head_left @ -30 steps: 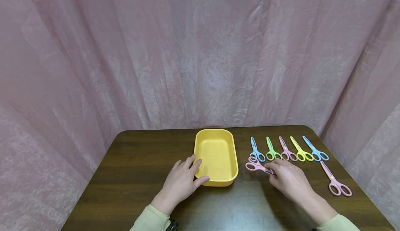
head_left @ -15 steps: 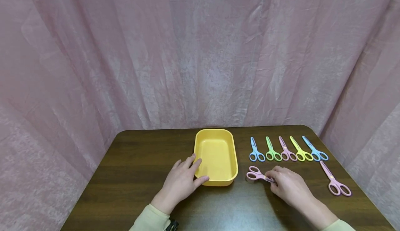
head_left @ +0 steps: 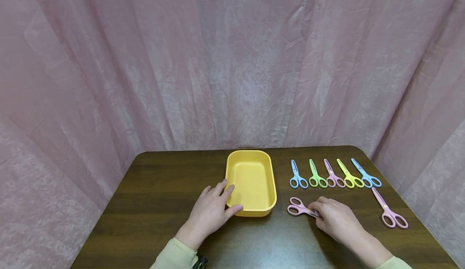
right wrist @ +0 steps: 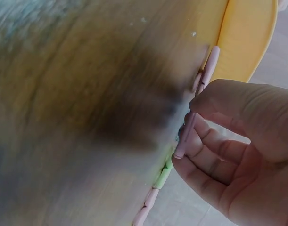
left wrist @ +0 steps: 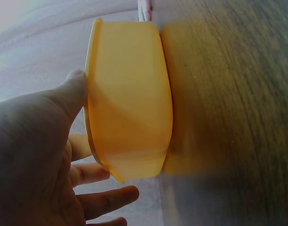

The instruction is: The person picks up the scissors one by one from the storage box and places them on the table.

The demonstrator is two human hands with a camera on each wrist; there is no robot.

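My left hand (head_left: 208, 214) rests at the near left corner of a yellow plastic tray (head_left: 268, 210), fingers spread along its rim. In the left wrist view the thumb lies against the rim of the tray (left wrist: 129, 89) and the other fingers are loosely extended. My right hand (head_left: 338, 218) pinches a pair of pink scissors (head_left: 298, 208) by the blade end, handle loops pointing left towards the tray. Seen from the right wrist, the pink scissors (right wrist: 209, 68) are between thumb and fingers, close over the table. The blade tip is hidden by the hand.
Behind the right hand is a row of scissors: blue (head_left: 299, 180), green (head_left: 317, 179), pink (head_left: 335, 179), yellow (head_left: 351, 179) and another blue pair (head_left: 367, 178). More pink scissors (head_left: 388, 214) lie near the right edge of the brown table (head_left: 163, 188). A pink curtain (head_left: 232, 67) hangs behind.
The right hand has moved the pink scissors slightly towards the near side, away from the left blue pair in the row. The left hand and tray stay put.
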